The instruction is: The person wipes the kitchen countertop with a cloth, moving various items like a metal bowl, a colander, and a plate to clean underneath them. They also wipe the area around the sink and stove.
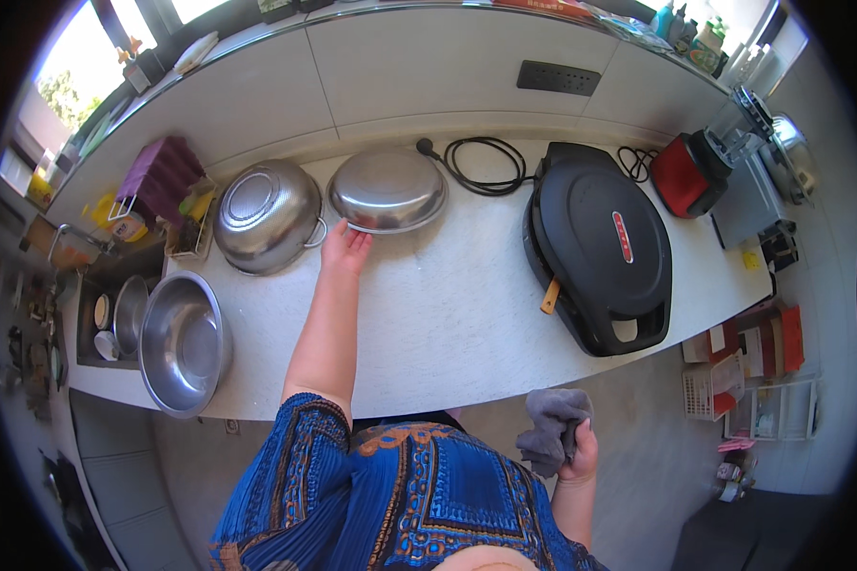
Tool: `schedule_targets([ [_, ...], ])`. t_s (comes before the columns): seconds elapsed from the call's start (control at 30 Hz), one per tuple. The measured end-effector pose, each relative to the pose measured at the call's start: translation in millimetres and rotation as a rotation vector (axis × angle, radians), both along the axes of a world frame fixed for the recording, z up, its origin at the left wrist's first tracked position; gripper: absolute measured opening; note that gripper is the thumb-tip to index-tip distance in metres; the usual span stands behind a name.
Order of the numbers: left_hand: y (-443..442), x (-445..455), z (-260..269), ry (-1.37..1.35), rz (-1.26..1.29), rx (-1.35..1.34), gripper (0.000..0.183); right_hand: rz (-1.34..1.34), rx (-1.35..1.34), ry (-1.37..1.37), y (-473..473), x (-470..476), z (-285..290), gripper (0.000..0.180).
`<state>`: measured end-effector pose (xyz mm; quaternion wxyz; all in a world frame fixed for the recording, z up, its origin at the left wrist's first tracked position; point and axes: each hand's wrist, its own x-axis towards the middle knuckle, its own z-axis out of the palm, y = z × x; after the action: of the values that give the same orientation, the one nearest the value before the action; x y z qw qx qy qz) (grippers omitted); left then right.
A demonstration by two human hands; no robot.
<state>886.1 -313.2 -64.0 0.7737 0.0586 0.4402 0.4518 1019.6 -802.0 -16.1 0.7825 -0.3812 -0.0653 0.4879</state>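
Note:
My left hand [346, 246] reaches across the counter to the near rim of an upside-down stainless steel basin [389, 189]. The thumb lies against its side and the fingers are at the rim. To the left, a perforated steel colander [268, 214] also rests bottom-up, its wire handle towards my wrist. A grey cloth [555, 428] hangs bunched in my right hand [580, 453], in front of the counter edge. A deep steel bowl [186, 342] stands mouth-up at the front left, beside the sink.
A black electric griddle [607, 243] with its lid down fills the right side; a wooden handle [550, 296] sticks out. Its coiled cord [485, 168] lies behind. A red blender base [689, 175] stands at the back right. The sink [96, 360] holds dishes; a purple egg tray [161, 175] sits behind.

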Motion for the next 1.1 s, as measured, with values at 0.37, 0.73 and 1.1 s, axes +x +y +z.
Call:
schedule_targets([
  [0.37,11.0,38.6,41.1,-0.203,0.034,0.267,0.023,0.151,0.003,0.059,28.1,44.1,4.9,0.06],
  [0.73,17.9,9.1,80.9,-0.278,-0.004,0.437,0.011,0.19,-0.063,-0.023,52.6,39.8,10.8,0.061],
  [1.1,14.0,-16.6,64.8,-0.272,-0.02,0.476,0.024,0.212,-0.061,0.072,62.5,31.1,25.5,0.06],
])
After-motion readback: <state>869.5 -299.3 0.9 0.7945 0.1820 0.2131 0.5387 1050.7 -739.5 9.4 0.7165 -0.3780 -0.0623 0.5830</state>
